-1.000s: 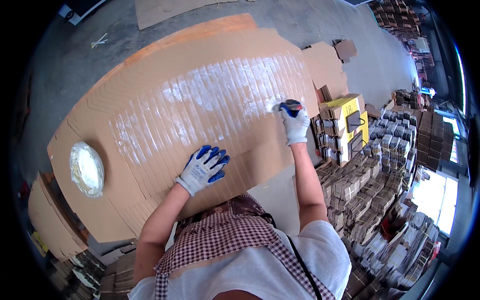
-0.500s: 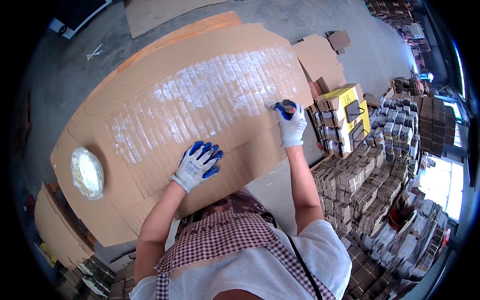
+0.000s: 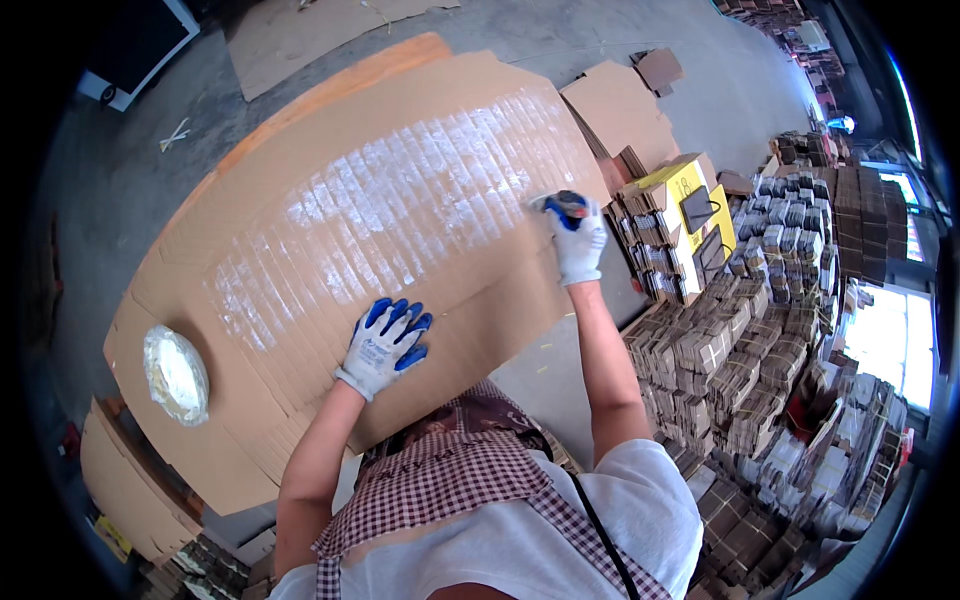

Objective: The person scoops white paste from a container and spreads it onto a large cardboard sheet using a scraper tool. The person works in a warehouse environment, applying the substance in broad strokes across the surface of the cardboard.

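Broad brown cardboard sheets [image 3: 470, 285] lie before me, overlapped in a staggered row with many parallel edges. Whitish, shiny streaks [image 3: 390, 195] run in bands across their middle. My left hand [image 3: 378, 350], in a white glove with blue-coated fingers, rests on the near part of the cardboard with its fingers spread. My right hand [image 3: 577, 245], gloved alike, is closed round a small dark tool [image 3: 562, 204] with a greyish front end, at the right end of the streaks. The glove covers much of the tool, so its kind cannot be made out.
A plastic-wrapped oval bundle [image 3: 176, 374] sits on the cardboard's left end. Stacked flattened boxes, one yellow [image 3: 690, 205], and tied cardboard bundles [image 3: 720, 350] crowd the right. Loose cardboard pieces [image 3: 620, 110] lie beyond the far right edge. More sheets [image 3: 130, 480] stand at lower left.
The view has shifted slightly, so the cardboard appears a little lower and further left. My right hand has moved slightly left with the tool; my left hand stays flat in nearly the same place.
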`<state>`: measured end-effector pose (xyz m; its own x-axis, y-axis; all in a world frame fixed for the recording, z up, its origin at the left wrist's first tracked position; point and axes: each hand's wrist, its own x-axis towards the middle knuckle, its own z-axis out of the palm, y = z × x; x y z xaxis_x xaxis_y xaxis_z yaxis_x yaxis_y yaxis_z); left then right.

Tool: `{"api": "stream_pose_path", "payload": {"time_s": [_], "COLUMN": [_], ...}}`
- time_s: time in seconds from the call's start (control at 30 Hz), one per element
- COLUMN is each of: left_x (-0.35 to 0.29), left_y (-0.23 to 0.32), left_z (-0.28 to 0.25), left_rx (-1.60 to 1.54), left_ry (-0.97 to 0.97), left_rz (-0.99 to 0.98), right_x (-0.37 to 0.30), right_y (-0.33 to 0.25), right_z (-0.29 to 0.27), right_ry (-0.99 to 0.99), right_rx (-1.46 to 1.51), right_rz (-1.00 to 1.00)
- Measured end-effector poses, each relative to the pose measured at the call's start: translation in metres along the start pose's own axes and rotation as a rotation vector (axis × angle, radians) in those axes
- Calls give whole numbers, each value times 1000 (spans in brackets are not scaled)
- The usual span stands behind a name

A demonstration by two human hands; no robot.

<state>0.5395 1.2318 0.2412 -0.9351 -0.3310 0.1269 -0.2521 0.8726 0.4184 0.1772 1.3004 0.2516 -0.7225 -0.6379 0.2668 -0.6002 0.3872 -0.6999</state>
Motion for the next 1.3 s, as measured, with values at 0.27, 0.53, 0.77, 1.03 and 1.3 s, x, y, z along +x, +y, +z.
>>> {"api": "stream_pose_path", "payload": {"time_s": [0.27, 0.53, 0.77, 1.03, 1.3], "left_x": [8, 37, 96, 96, 97], "left_y": [2, 35, 53, 52, 55], "left_z": [-1, 6, 62, 66, 63], "left_rx": [1, -76, 21, 25, 33], "left_ry": [-22, -62, -256, -253, -276], "left_rz": [21, 161, 149, 150, 139], "right_x": [61, 32, 73, 61, 82], "right_y": [82, 60, 105, 79, 106], "right_z": [-17, -18, -5, -7, -36], "right_ry": [123, 119, 69, 12, 134], "right_rx": [-273, 29, -56, -73, -109], "right_rz": [12, -11, 110, -28, -15]}}
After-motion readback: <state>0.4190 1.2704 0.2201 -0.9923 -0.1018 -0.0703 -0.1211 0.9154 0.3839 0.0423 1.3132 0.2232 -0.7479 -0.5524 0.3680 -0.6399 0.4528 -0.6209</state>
